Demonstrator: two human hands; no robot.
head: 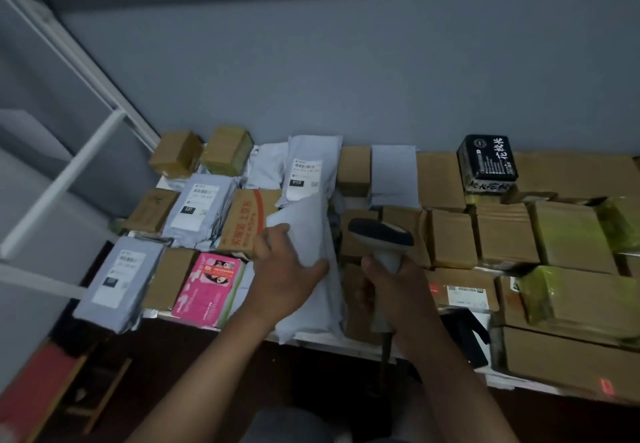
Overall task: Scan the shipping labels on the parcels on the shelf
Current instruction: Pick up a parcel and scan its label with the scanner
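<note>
Left hand (pixel 287 262) grips a grey mailer (pixel 308 262) at its near edge, just left of the scanner (pixel 381 238) clenched in the right hand (pixel 394 290). Mailer looks soft, light, slippery; hold by edge.

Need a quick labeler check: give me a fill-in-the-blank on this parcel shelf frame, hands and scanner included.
1. The right hand grips the handle of a barcode ____.
2. The left hand holds a plain ____ poly mailer with no label showing.
3. The bright ____ package lies just left of the left hand.
4. The label on the grey mailer by the back wall bears the number ____.

Missing words: scanner; grey; pink; 010
</note>
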